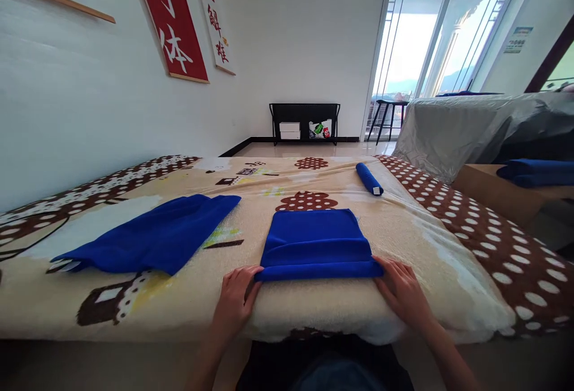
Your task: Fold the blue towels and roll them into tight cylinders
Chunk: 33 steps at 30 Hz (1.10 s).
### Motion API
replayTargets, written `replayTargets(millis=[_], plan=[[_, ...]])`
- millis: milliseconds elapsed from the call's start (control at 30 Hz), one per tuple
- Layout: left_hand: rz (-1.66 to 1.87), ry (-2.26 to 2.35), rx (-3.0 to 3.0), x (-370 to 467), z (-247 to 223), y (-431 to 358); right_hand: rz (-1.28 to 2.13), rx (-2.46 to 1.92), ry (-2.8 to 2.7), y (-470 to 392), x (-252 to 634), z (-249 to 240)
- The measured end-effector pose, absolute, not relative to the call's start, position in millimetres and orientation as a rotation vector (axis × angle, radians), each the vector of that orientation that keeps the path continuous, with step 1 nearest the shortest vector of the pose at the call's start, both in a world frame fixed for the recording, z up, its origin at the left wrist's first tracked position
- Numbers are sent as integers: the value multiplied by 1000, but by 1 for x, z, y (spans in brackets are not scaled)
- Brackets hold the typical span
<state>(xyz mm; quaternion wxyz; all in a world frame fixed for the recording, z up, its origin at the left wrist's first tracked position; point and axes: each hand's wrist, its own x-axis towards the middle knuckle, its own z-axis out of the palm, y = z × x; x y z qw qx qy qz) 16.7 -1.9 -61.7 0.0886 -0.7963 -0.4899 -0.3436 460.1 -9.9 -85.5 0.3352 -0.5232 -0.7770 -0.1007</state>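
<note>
A blue towel [316, 232] lies flat in front of me, its near edge turned into a narrow roll. At the left end of that roll, my left hand [237, 295] pinches the cloth between thumb and fingers. My right hand [402, 289] grips the opposite end in the same way. To the left, a second blue towel [156, 235] is spread loosely with uneven edges and a white tag at its near corner. Farther back on the right rests a tightly rolled blue towel [369, 179] with a white label.
A cream and brown patterned blanket [278, 313] covers the surface beneath the towels. On the right, more folded blue cloth [538, 173] sits on a cardboard box [487, 191], near furniture under a plastic sheet [448, 128]. A black rack [305, 117] stands by the far wall.
</note>
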Motion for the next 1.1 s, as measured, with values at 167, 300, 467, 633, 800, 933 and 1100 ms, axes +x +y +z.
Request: replayTargets(millis=[167,300,467,633,800,933,1100], plan=[[-1029,-1466,-2374,16,-62,-2,-251,-1349,-2032,-10,461,-86],[-1048,-1468,-2374,16,-62,-2,-264,-1343,-2048,-9,462,-87],[-1091,-1412,-2376,13,-60,2,-241,-1360,-2005,-5,466,-90],[-1078,-1342,-2447,5,-51,-3,-138,-1349,-2016,-7,475,-76],[-1147,-1530,-2587,7,-35,-22,147,-1321,-2046,-21,480,-55],[-1214,-1702,-2567,15,-42,-22,240,-1318,-2091,-21,476,-52],[-1140,-1594,-2289,27,-59,-8,-59,-1500,-2000,-6,464,-69]])
